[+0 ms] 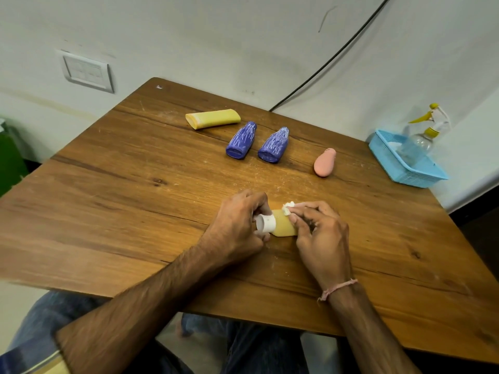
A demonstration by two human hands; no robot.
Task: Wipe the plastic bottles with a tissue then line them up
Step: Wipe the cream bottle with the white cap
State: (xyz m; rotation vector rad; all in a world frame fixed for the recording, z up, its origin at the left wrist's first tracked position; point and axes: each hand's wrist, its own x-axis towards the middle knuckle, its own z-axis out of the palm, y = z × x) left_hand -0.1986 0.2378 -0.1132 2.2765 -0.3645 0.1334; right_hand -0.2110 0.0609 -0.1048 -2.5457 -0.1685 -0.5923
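Left hand (237, 225) grips bottle (283, 226) | right hand (321, 233) presses tissue (288, 205) onto it

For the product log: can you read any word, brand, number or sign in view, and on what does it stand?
None can be read.
Left purple bottle and right purple bottle: white markings, too blurred to read.
White-capped yellow bottle, far yellow bottle, pink bottle, spray bottle, wall switch plate: no text visible.

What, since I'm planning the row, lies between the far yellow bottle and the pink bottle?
The left purple bottle and the right purple bottle lie side by side there, seen in the head view.
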